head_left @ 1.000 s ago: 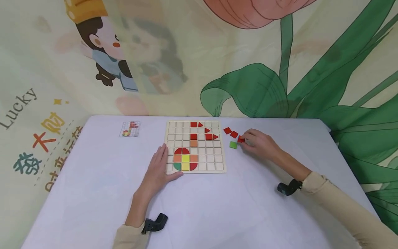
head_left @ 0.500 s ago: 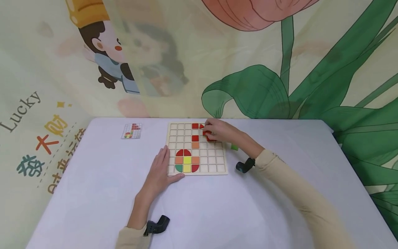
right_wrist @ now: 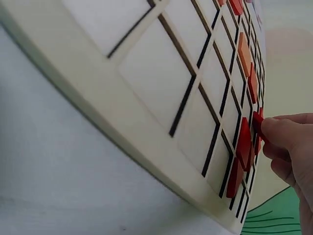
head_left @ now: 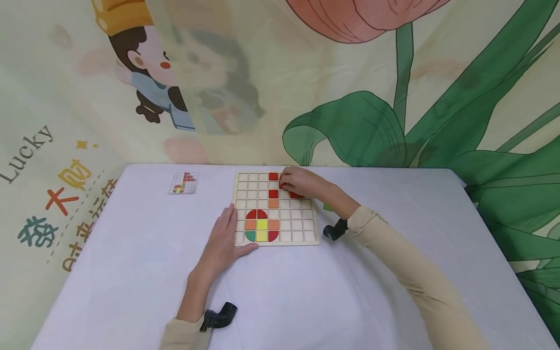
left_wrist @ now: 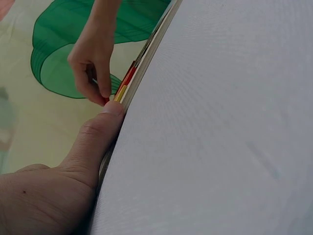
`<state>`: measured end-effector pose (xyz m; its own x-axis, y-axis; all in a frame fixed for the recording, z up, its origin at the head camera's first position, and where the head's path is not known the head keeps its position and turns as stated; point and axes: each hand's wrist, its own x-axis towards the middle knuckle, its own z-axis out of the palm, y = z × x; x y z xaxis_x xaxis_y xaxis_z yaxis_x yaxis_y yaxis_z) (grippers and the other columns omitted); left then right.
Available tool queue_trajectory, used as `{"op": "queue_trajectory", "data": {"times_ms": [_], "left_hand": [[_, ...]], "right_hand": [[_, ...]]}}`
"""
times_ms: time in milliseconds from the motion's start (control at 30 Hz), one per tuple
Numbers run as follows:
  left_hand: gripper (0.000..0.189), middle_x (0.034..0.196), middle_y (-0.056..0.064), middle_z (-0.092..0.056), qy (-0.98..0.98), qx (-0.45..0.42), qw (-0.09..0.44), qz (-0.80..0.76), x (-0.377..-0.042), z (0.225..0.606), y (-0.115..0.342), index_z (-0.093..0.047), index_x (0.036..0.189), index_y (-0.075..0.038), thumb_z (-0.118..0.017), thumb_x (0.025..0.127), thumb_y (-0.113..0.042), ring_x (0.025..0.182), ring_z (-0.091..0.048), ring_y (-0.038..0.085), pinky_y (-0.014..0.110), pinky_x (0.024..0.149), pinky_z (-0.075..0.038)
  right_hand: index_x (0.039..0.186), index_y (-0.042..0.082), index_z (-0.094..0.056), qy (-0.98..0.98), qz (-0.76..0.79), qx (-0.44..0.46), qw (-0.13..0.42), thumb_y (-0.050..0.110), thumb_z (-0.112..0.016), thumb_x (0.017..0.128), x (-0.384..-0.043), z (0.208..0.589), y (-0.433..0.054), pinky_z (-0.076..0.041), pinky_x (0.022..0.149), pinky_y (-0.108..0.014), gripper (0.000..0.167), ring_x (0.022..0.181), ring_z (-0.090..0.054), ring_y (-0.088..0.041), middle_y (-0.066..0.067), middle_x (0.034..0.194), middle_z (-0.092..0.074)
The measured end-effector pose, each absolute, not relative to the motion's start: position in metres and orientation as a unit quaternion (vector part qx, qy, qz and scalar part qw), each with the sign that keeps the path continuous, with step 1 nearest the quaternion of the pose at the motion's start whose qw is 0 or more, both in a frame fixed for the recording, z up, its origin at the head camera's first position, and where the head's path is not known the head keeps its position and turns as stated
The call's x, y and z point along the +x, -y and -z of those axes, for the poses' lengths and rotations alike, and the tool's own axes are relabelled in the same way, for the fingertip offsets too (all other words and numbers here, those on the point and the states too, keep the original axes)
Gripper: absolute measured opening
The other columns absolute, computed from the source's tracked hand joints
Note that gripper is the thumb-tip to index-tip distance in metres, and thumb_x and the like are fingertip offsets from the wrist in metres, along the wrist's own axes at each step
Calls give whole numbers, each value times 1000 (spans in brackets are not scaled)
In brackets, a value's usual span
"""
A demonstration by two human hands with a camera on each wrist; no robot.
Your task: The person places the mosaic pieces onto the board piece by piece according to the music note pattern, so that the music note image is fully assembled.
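A wooden grid board (head_left: 295, 224) lies on the table, with red, orange, yellow and green tiles set in some of its cells. My left hand (head_left: 220, 238) rests along the board's left side, fingers straight and thumb at the near edge. Over the upper rows, my right hand (head_left: 304, 182) pinches a red tile (right_wrist: 257, 125) between thumb and fingertips, close above the cells in the right wrist view. Red pieces set in the board (right_wrist: 243, 142) stand near that tile. In the head view the right hand hides part of the top rows.
A small printed card (head_left: 183, 183) with a coloured grid pattern lies left of the board. One green tile (head_left: 327, 207) shows beside the right forearm, which covers the table area around it. A printed cloth (head_left: 350, 126) hangs behind the table's far edge.
My right hand has moved left from the loose tiles beside the board, carrying a red tile over the upper rows, then a little further left. The left hand stays in place.
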<state>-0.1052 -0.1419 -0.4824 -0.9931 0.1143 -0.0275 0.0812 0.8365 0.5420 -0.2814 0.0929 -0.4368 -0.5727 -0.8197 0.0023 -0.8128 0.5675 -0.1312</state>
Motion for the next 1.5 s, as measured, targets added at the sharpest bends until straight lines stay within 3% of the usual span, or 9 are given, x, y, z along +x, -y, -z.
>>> {"op": "queue_trajectory", "data": {"times_ms": [167, 300, 533, 733, 1000, 1333, 1500], "left_hand": [[113, 164, 12, -11, -956, 52, 33, -286, -106, 482, 141, -12, 156, -5, -80, 74, -44, 151, -11, 31, 53, 115, -33], [113, 164, 13, -11, -957, 54, 30, -282, -106, 481, 141, -12, 156, -5, -80, 74, -44, 152, -11, 31, 52, 116, -32], [113, 164, 13, -10, -959, 48, 29, -277, -105, 481, 144, -13, 155, -4, -80, 74, -46, 151, -11, 32, 52, 117, -31], [113, 164, 14, -11, -960, 44, 25, -275, -105, 481, 146, -13, 155, -4, -80, 74, -45, 151, -11, 32, 52, 119, -27], [112, 164, 13, -10, -957, 53, 27, -283, -106, 483, 142, -13, 155, -4, -79, 75, -46, 151, -11, 33, 54, 116, -31], [112, 164, 12, -10, -957, 54, 28, -283, -105, 484, 141, -13, 156, -5, -79, 75, -45, 151, -11, 32, 53, 114, -35], [113, 164, 13, -9, -957, 49, 31, -283, -106, 482, 141, -12, 156, -5, -80, 75, -45, 151, -10, 32, 53, 116, -32]], "right_hand": [[105, 7, -74, -904, 60, -421, 44, 13, -62, 95, -275, 438, -95, -54, 85, -27, 17, 97, -57, -20, -8, 107, -65], [115, 9, -72, -913, 68, -402, 25, 13, -62, 94, -265, 433, -101, -54, 83, -28, 23, 99, -57, -21, -8, 110, -65], [126, 12, -65, -939, 133, -317, 2, 17, -67, 91, -223, 436, -137, -55, 82, -32, 35, 105, -56, -21, -7, 115, -63], [125, 13, -65, -955, 125, -268, -7, 22, -73, 86, -196, 447, -175, -56, 84, -37, 41, 112, -55, -24, -8, 121, -61], [124, 14, -66, -962, 122, -242, -8, 22, -75, 85, -185, 444, -203, -57, 86, -40, 41, 112, -56, -25, -9, 119, -62], [115, 16, -72, -962, 108, -251, -21, 21, -74, 85, -187, 443, -204, -57, 86, -40, 31, 110, -59, -25, -8, 116, -66], [110, 13, -72, -964, 103, -246, -15, 21, -74, 86, -192, 452, -197, -58, 81, -36, 25, 100, -61, -22, -6, 106, -68]]}}
